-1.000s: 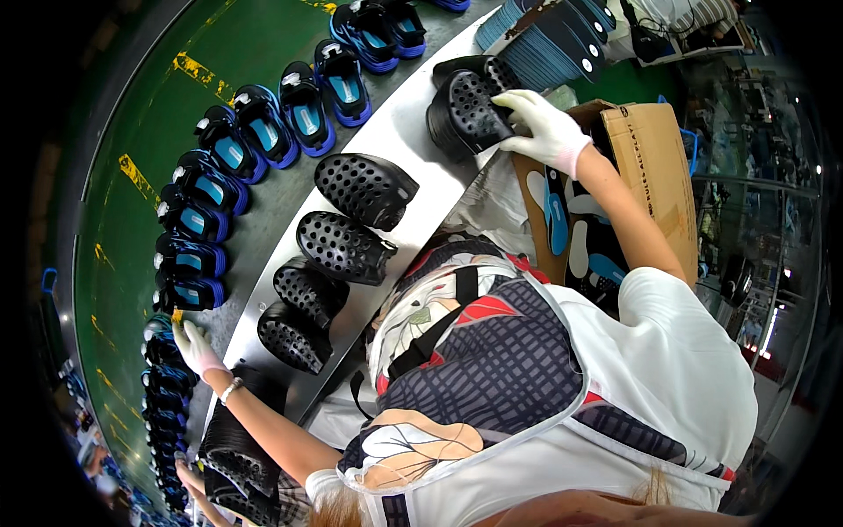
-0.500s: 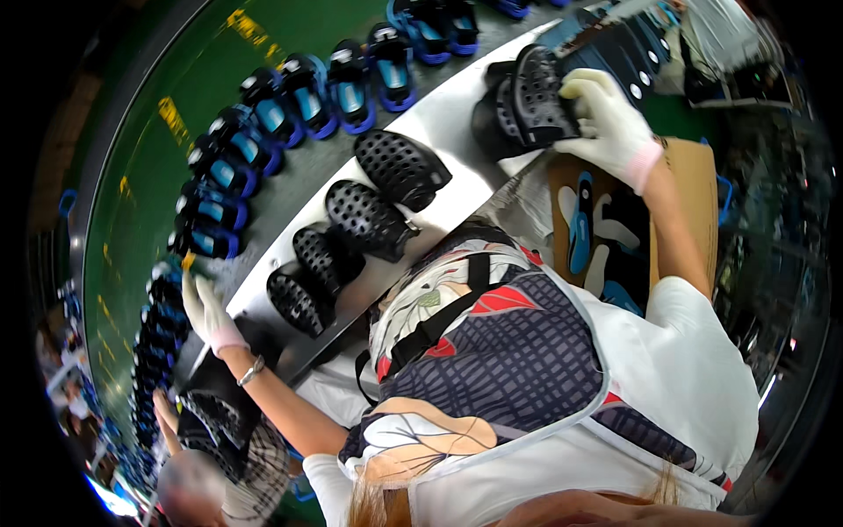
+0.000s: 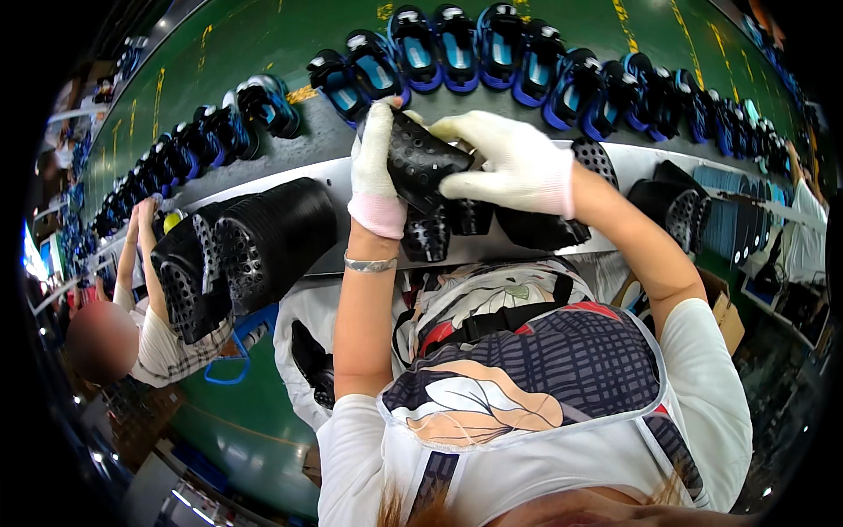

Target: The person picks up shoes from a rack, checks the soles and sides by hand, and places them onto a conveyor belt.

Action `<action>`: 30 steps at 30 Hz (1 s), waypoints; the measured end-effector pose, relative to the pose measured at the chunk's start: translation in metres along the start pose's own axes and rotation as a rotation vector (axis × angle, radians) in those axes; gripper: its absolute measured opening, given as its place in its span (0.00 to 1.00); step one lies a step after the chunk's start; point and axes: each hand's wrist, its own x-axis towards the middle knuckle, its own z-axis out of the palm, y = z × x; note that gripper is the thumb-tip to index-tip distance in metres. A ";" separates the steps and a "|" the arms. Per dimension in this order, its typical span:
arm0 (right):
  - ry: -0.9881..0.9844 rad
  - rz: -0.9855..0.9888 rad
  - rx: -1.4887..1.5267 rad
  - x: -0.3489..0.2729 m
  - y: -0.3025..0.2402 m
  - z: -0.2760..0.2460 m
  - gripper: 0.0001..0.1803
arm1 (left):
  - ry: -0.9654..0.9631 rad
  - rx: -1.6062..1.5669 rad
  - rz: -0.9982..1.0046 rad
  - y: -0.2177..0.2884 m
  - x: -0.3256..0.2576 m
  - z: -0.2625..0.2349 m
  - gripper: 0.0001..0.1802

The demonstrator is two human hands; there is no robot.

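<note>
Both gloved hands, left hand point(image 3: 376, 171) and right hand point(image 3: 514, 162), are closed around one black perforated shoe point(image 3: 421, 162) above the bench's point(image 3: 325, 180) near edge; more shoes point(image 3: 263, 237) lie unhandled.

Two gloved hands point(image 3: 378, 167), one black clog point(image 3: 421, 158), perhaps.

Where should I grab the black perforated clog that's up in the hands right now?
By its two ends, from either side, as it is held now: the left hand clasps the left end of the clog and the right hand pinches the right end. It lies crosswise above the grey shelf, so both ends are free, and the holed upper probably gives under a squeeze.
</note>
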 end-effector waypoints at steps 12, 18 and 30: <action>-0.172 0.198 -0.367 0.154 0.010 0.068 0.24 | 0.459 0.755 0.169 0.004 0.085 -0.123 0.26; -0.331 0.227 -0.599 0.235 0.028 0.053 0.25 | 0.252 1.314 0.537 -0.021 0.099 -0.143 0.17; -0.475 0.275 -0.803 0.308 0.029 0.113 0.16 | 0.295 1.630 -0.006 -0.007 0.143 -0.137 0.13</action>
